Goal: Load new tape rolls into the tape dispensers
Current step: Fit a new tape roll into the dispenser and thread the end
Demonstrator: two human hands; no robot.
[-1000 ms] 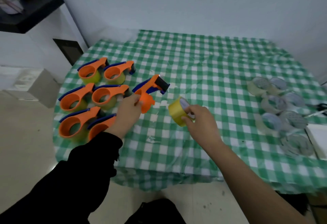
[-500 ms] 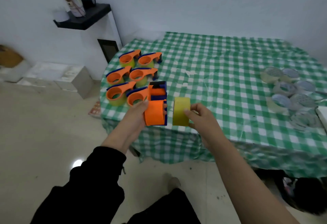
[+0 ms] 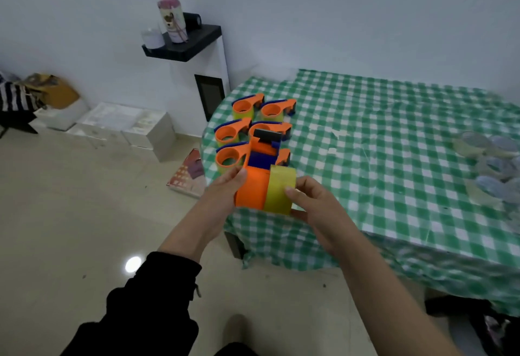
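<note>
The left hand [image 3: 225, 189] grips the orange dispenser [image 3: 251, 189] by its round body, held over the table's near corner. The right hand [image 3: 315, 203] pinches the yellow tape roll [image 3: 280, 191], flush against the dispenser's right side. Loaded dispensers [image 3: 247, 108] sit at twelve o'clock from the hands on the checked tablecloth [image 3: 365, 144], and pale rolls [image 3: 489, 164] lie at three o'clock.

No readable text; print on the floor booklet [image 3: 187, 177] looks too blurred.

White wall [image 3: 281, 17], glossy beige floor [image 3: 70, 200], black shelf [image 3: 185, 47].
</note>
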